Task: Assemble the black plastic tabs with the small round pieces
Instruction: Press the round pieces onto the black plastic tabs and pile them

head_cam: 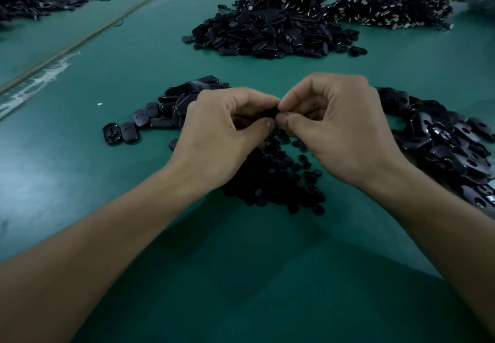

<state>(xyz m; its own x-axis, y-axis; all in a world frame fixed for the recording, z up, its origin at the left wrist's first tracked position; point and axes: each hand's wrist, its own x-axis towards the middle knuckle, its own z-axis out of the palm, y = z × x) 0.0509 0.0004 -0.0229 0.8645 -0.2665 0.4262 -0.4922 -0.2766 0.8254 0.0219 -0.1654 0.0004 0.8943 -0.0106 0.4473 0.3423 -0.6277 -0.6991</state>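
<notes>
Spreading across the whole frame, the green surface (241, 275) carries it all, and what a stock of parts! Upper centre, the big heap of black plastic tabs (267, 34) sits well apart from the action. Closer in, a right-hand heap of tabs (442, 144) runs off the right edge. A smaller scatter of tabs (158, 112) lies left of centre, partly hidden behind the knuckles. Dead centre, under the wrists, the pile of small round pieces (276, 182) spills toward the lower middle.

Now the hands: left hand (225, 133) and right hand (342, 128) meet fingertip to fingertip just above that round-piece pile, both curled tight. Between them a black part (271, 113) is pinched from both sides, left fingers (263, 125) on its left end, right thumb and forefinger on its right. Only a sliver shows, so I cannot tell whether it is a tab, a round piece, or the two together. What shows seems to run left to right across the frame, from one pinch to the other, with neither hand nearer than the other.

That's the relation to watch: the two pinches face each other along that line. My read is that the joining push goes straight inward, fingertips toward fingertips. Spare round pieces lie directly below, right under both thumbs.
</notes>
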